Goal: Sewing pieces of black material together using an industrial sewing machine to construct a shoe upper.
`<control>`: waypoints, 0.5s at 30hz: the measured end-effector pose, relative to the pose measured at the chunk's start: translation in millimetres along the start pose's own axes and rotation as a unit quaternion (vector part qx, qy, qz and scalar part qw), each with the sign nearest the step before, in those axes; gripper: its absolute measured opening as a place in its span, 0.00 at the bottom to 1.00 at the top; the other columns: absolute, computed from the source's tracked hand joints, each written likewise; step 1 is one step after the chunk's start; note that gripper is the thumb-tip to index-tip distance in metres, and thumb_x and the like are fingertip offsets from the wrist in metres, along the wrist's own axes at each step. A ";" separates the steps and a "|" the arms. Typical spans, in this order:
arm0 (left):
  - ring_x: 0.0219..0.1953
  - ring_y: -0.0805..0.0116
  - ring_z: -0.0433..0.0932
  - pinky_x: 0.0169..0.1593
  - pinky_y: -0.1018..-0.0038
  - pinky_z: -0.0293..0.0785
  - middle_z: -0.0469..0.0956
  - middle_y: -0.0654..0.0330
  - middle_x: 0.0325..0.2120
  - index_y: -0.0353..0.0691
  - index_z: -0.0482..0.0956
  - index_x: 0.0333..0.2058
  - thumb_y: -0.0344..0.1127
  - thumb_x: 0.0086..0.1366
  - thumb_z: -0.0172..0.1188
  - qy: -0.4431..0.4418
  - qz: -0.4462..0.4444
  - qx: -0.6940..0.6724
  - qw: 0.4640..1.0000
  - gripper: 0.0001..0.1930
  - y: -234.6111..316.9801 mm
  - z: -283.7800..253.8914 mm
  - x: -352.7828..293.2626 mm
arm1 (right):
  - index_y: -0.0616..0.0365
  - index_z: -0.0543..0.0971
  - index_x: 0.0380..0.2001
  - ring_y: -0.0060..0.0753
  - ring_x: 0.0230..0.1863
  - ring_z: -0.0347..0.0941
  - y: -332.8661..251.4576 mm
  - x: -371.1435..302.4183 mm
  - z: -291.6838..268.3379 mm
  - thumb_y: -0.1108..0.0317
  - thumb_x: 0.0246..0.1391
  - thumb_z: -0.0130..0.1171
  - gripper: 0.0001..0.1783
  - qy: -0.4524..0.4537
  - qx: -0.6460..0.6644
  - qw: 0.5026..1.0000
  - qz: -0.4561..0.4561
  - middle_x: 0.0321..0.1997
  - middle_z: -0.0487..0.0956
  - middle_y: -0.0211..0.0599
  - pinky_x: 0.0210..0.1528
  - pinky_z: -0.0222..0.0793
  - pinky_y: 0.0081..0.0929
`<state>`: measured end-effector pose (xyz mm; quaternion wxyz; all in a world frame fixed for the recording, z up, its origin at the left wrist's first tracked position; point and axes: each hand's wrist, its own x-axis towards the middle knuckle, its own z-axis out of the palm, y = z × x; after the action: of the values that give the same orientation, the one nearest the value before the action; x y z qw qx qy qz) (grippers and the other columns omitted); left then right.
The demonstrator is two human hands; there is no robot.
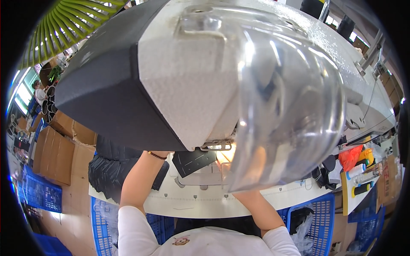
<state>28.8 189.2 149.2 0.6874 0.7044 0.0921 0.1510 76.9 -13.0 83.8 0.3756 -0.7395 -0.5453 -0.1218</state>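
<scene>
A large white and dark grey sewing machine head (192, 81) fills the middle of the view, with a transparent curved guard (294, 98) on its right. Below it lies a flat black piece (194, 163) with small marks, on the white table. My left hand (161, 153) reaches under the machine head beside this piece; only the part near the wrist shows, and its fingers are hidden. Behind the guard, near the lit needle area, is my right hand (250, 175), blurred by the plastic, so its fingers cannot be made out.
Stacked black pieces (104, 175) lie at the table's left. Thread spools (363, 188) and a red bag (351, 157) stand at the right. Blue baskets (314, 222) sit below the table edge. Cardboard boxes (53, 151) stand on the left; a green fan (70, 25) is upper left.
</scene>
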 end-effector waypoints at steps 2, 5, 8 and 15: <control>0.29 0.76 0.70 0.33 0.80 0.68 0.73 0.60 0.27 0.31 0.71 0.32 0.26 0.46 0.57 0.000 0.009 0.004 1.000 0.12 -1.8 0.1 -1.5 | 0.57 0.70 0.22 0.38 0.29 0.65 6.0 -1.1 2.4 0.75 0.27 0.51 0.10 0.025 0.023 0.999 0.000 0.25 0.69 0.38 0.31 0.60 0.34; 0.29 0.76 0.70 0.33 0.80 0.68 0.73 0.60 0.27 0.31 0.71 0.32 0.26 0.46 0.57 0.003 0.022 0.012 1.000 0.12 -5.4 0.9 -2.6 | 0.58 0.70 0.24 0.38 0.29 0.65 -0.4 10.7 -8.1 0.75 0.29 0.51 0.10 0.043 0.064 0.997 -0.023 0.26 0.70 0.36 0.34 0.60 0.32; 0.29 0.76 0.70 0.33 0.80 0.68 0.73 0.60 0.27 0.31 0.71 0.32 0.26 0.46 0.57 0.017 0.030 0.026 0.999 0.12 -8.3 -4.1 -9.5 | 0.55 0.72 0.30 0.44 0.28 0.67 -31.5 48.7 -39.3 0.70 0.36 0.55 0.12 0.092 -0.153 0.982 -0.060 0.27 0.72 0.42 0.31 0.61 0.34; 0.29 0.76 0.70 0.33 0.80 0.68 0.73 0.60 0.26 0.31 0.71 0.32 0.26 0.46 0.58 0.026 0.060 0.043 0.997 0.12 -17.8 -8.7 -26.4 | 0.57 0.71 0.26 0.39 0.29 0.66 -24.9 46.1 -43.8 0.73 0.32 0.53 0.11 0.080 0.165 0.983 -0.015 0.27 0.71 0.35 0.34 0.60 0.31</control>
<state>2.5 189.2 129.3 0.6434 0.7335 0.0740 0.2064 81.9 -7.2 151.6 0.5328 -0.6473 -0.5369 -0.0941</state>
